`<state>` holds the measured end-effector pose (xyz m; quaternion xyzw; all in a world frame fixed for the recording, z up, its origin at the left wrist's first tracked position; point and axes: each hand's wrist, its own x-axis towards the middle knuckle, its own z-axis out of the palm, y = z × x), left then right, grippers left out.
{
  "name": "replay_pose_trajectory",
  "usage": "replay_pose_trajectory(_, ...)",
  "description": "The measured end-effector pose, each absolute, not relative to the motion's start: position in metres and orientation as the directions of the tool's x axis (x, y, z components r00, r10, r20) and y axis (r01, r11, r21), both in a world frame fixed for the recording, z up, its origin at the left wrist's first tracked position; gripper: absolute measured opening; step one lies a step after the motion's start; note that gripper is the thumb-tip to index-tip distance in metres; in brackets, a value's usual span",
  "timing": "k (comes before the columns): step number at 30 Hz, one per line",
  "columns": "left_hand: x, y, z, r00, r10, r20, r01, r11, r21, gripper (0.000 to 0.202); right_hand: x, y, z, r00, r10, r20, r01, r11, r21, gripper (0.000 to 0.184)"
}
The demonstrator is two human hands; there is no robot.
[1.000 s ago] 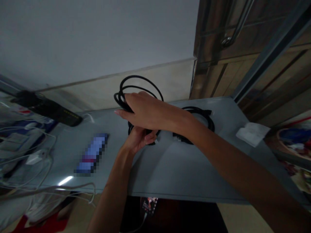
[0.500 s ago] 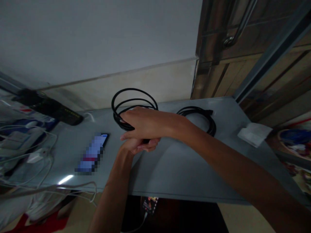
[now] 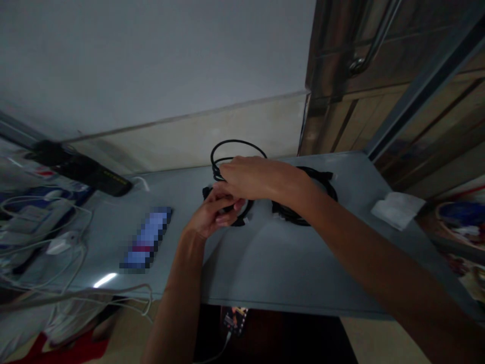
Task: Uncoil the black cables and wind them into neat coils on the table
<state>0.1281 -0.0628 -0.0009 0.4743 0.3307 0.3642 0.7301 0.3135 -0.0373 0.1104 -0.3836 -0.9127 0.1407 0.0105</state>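
A black cable (image 3: 238,142) is looped between my two hands, with part of the loop standing up behind them. My left hand (image 3: 214,215) is curled around the lower part of the coil, palm side up, and a connector end pokes out at its left. Over it, my right hand (image 3: 248,178) is closed on the upper strands, its back hiding the fingertips. Another cable end hangs below the left fingers, near a small white tag. To the right, partly behind my right forearm, a second coiled black cable (image 3: 331,189) rests on the grey table (image 3: 265,268).
A phone (image 3: 147,237) with a blurred screen lies left of my hands. Farther left are a black handheld device (image 3: 94,174) and tangled white cables with an adapter (image 3: 60,243). A crumpled white tissue (image 3: 398,209) sits at the right. The wall borders the table's back.
My right hand has shifted slightly right and up, and the standing cable loop moved right with it. My left hand has turned, showing more of its fingers. A lower cable end now shows.
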Motion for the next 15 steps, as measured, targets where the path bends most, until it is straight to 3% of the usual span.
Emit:
replay_pose_trajectory(8,0.123,-0.057,-0.001,0.299,0.954,-0.032,-0.249,0.111,0.962,0.027,0.324,-0.035,0.119,-0.736,0.676,0.037,0.632,0.706,-0.321,0.039)
replay_pose_trajectory(15,0.133,-0.057,0.002,0.198,0.98,0.012,-0.395,0.069,0.916,0.019,0.323,-0.037,0.119,-0.715,0.699,0.0,0.654,0.668,-0.356,0.034)
